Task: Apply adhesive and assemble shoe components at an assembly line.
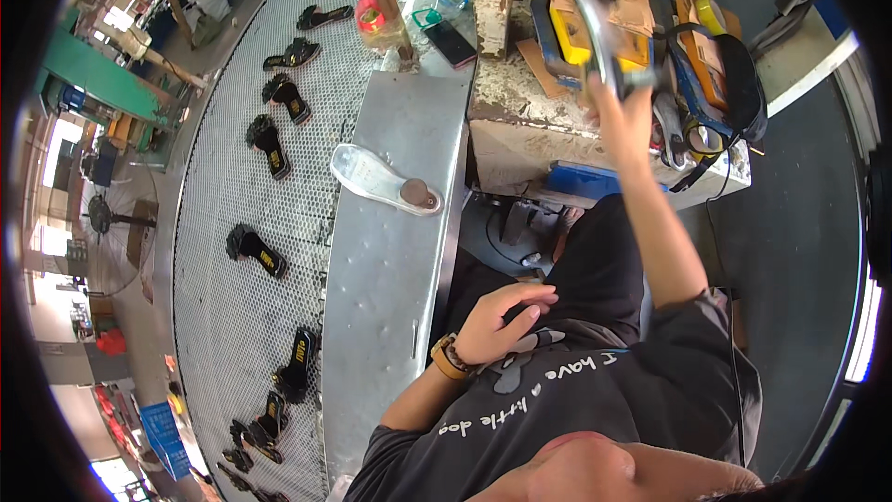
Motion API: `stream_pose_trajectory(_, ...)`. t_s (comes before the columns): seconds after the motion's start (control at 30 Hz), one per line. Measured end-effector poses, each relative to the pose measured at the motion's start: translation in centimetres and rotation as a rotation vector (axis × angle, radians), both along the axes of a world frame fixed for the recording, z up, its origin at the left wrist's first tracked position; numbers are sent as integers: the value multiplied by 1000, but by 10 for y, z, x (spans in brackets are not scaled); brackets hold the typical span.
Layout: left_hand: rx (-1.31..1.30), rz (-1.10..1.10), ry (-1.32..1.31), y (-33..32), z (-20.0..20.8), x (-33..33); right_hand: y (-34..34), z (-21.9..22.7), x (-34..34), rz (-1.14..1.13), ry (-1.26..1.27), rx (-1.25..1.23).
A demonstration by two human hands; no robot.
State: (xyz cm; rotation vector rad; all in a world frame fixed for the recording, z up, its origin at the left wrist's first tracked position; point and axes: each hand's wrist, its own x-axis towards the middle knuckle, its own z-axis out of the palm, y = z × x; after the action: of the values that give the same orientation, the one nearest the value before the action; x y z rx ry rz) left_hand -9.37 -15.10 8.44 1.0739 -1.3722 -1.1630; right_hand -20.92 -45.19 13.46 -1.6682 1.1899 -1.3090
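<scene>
1. Right hand [621,107] is up at the cluttered workbench [520,121], gripping a shiny metal tool [599,33].
2. Left hand [502,321] is loose and empty, resting on the lap.
3. A clear sole [383,179] lies on the metal table [390,316].

Left hand [497,321]: forearm bent across the torso, palm flat against the lap, fingers loosely extended, not gripping, band on the wrist. Right hand [621,112]: arm stretched forward and up, elbow nearly straight, fingers closed in a grip, blurred.
</scene>
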Motion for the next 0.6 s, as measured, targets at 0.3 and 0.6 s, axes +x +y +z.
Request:
stream_pose_trajectory(0.3, 427, 203, 199, 27, -79, -4, -147, 21, 10, -417, 992, -30)
stream_pose_trajectory(0.6, 60, 508, -185, -2, -37, 55, -151, 40, 5, -283, 1108, -20)
